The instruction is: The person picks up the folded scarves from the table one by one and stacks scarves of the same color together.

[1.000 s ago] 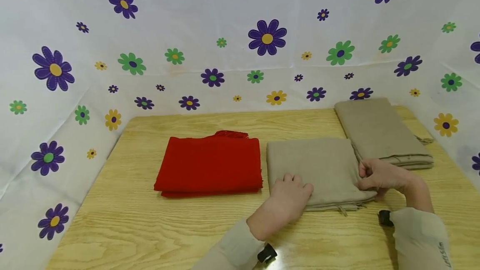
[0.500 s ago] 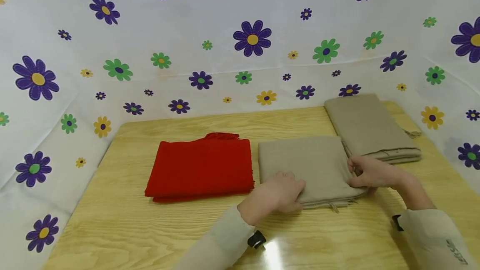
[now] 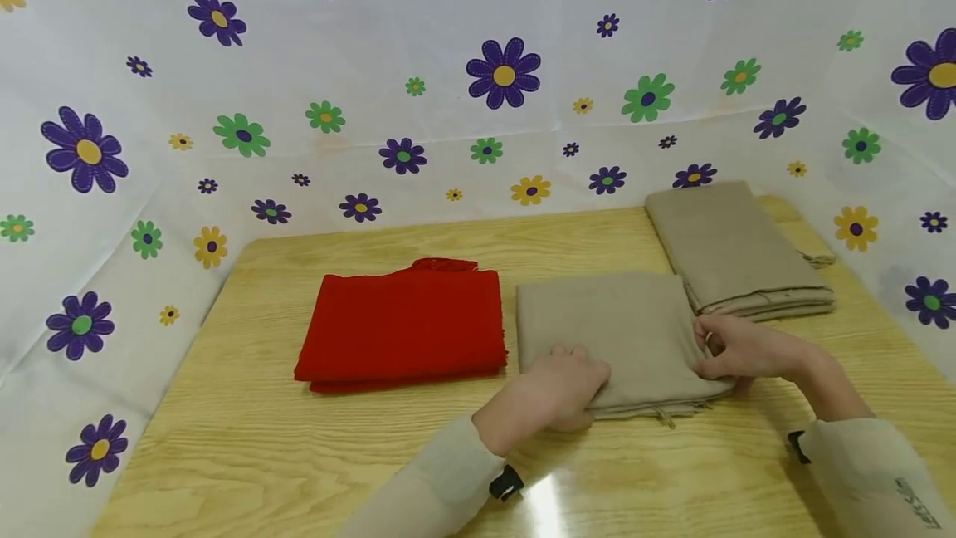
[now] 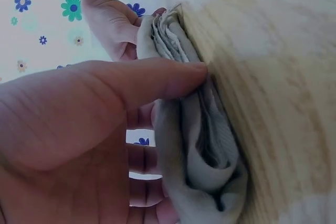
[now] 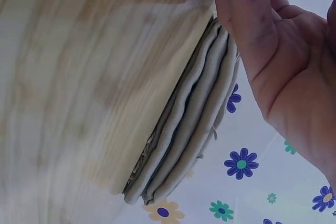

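Observation:
A folded beige scarf with a fringe at its front edge lies on the wooden table. My left hand holds its front left corner. In the left wrist view the thumb lies across the layered edge of the beige scarf, and the other fingers rest on its upper face. My right hand pinches the right edge near the front corner, thumb and forefinger bent together and the cloth puckered there. In the right wrist view, this hand hides its own fingertips.
A folded red scarf with fringe at its back lies close to the left. Behind the right hand is another folded beige scarf, seen by its layered edge in the right wrist view. A flower-printed white cloth surrounds the table.
The head view has shifted slightly, moving the whole scene leftward. Both hands stay at the same corners of the beige scarf; the left fingers sit slightly nearer its front edge.

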Available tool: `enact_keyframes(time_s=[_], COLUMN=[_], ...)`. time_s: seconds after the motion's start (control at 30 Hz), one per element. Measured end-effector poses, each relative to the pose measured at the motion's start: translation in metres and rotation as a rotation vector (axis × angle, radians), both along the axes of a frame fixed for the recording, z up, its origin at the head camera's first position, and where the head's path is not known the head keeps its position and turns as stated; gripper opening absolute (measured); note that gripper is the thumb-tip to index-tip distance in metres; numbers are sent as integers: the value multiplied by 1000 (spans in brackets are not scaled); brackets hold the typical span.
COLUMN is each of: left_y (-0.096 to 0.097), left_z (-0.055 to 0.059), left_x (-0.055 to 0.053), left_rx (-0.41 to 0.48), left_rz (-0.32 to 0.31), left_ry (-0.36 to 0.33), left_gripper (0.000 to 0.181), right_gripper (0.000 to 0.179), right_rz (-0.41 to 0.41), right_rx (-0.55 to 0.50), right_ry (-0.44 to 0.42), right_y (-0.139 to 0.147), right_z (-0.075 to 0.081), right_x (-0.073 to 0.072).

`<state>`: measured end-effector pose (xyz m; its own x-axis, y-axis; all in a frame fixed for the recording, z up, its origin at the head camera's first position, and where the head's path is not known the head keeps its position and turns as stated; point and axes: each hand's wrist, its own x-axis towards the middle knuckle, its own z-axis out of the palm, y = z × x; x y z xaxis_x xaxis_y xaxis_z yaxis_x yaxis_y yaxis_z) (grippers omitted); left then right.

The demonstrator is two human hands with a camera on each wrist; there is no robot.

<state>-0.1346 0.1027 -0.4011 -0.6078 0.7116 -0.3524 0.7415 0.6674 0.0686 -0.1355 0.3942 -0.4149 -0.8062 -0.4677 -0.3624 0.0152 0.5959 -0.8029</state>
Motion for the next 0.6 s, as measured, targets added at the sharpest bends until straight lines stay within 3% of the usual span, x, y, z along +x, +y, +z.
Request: enact_keyframes(time_s=[0.07, 0.17, 0.27, 0.33, 0.43, 0.6], left_y=[0, 1, 5, 12, 30, 65], left_z=[2, 10, 15, 13, 10, 6], left_x=[-4, -17, -35, -47, -62, -77], left_rx=[16, 95, 234, 340, 492, 711], left_rz=[-14, -14, 10, 37, 147, 401], left_ry=[-54, -229, -436, -534, -666, -772], left_gripper=[21, 21, 18, 15, 10, 17], right_gripper=[28, 27, 27, 29, 30, 39], right_rz=[-9, -27, -51, -78, -155, -305], right_rx=[15, 49, 93, 118, 137, 197], right_ry=[-1, -11, -23, -13, 62, 278], right_y=[2, 5, 11, 17, 30, 49], right_z=[1, 8, 17, 22, 29, 33], right_x=[0, -1, -4, -6, -11, -24])
